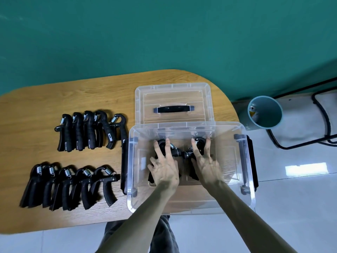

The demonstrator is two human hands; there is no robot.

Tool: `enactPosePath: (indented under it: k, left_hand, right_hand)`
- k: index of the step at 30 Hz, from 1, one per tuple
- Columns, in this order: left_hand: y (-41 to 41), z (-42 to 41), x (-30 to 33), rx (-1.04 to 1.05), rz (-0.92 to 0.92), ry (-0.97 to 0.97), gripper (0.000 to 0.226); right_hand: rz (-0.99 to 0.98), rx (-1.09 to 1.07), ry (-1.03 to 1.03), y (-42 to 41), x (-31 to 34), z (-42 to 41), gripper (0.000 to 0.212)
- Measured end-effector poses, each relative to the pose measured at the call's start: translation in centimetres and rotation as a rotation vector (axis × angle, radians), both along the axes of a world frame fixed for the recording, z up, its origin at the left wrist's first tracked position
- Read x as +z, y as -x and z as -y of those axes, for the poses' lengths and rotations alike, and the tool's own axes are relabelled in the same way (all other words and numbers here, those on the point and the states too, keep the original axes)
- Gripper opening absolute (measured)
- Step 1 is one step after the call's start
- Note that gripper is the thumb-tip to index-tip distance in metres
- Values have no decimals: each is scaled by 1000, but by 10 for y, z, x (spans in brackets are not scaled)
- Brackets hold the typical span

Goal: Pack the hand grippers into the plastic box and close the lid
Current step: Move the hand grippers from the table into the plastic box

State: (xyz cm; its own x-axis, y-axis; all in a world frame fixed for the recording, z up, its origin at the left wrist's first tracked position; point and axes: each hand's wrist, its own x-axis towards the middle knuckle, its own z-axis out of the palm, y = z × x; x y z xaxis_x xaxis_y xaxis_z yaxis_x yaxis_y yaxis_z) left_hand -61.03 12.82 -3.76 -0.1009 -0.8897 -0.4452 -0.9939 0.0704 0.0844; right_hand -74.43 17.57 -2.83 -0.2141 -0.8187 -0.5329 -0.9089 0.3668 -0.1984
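Forearms reach in from six o'clock, both going down into the clear box [189, 203] that sits at the table's [54, 99] near right edge. Inside it, the left hand [164, 165] lies flat with fingers spread over one black gripper [162, 145], pressing it to the floor of the box rather than clasping it. The right hand [206, 161] does the same on a second gripper [199, 141] just beside the first; the two knobbed ends meet between the hands. Black latches hang at the box's three and nine o'clock sides.

At nine o'clock from the box, five grippers [69, 185] stand in a near row on the wood, springs up and handles overlapping. Beyond them, at about ten o'clock, a far row of five more [89, 130] lies the same way.

At twelve o'clock, touching the box's far rim, the clear lid [173, 92] rests on the table, its black handle showing. At two o'clock, off the table, a teal bin [264, 114] stands on the tiled floor.
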Motion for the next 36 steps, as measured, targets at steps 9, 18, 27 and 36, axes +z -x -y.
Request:
enactPosePath:
  k: [9,18,27,36]
  left_hand:
    - [-1,0,4,72,-81,-2,79]
    - [-30,1,64,-128,-302,282,71]
    - [-106,30,120,-201,-309,327,60]
    - [-231,56,123,-57,-205,289,65]
  right_hand:
    - [106,-93,169,0,-19,-8,71]
    - [-145,5,375,-16,44,-6,63]
    - [-152,134,522,-88,124,39,55]
    - [-10,269,494,-214,135,89,59]
